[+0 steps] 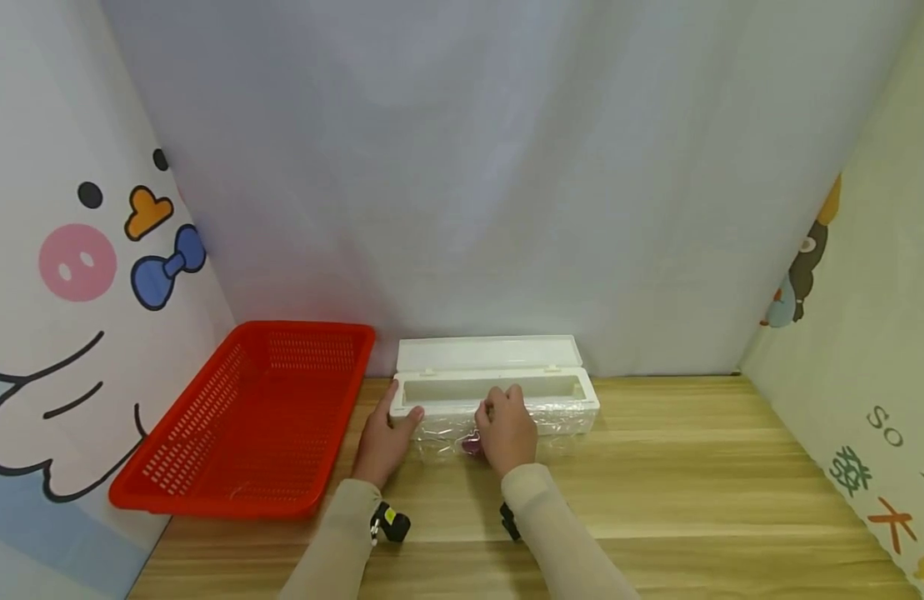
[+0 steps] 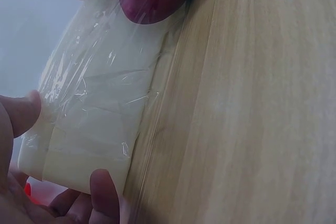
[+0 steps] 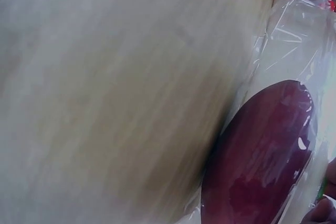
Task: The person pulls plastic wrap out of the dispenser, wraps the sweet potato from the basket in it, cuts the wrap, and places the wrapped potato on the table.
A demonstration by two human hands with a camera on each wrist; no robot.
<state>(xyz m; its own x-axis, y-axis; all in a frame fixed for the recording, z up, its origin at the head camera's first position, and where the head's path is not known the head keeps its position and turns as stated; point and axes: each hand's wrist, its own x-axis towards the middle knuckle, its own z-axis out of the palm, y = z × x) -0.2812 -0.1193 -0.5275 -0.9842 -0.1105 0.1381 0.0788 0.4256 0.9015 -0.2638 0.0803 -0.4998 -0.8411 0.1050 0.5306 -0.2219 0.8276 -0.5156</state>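
A white plastic wrap dispenser [image 1: 472, 377] lies on the table with its long lid raised at the back. Clear cling film [image 2: 86, 90] hangs wrinkled over its front side. Under the film rests a smooth, dark purple oval vegetable [image 3: 260, 156], close against the box; its kind is unclear. My left hand [image 1: 387, 433] grips the dispenser's left end, thumb on the front top edge and fingers round the end. At the middle of that edge, my right hand [image 1: 508, 429] has curled fingers pinching a small green piece [image 3: 321, 190], mostly hidden by the fingers.
A red slotted plastic basket [image 1: 322, 467] stands on the left of the wooden table [image 1: 671, 483]. Behind the dispenser hangs a plain pale curtain [image 1: 476, 167]. Printed cloth panels with cartoon figures close off the left and right sides.
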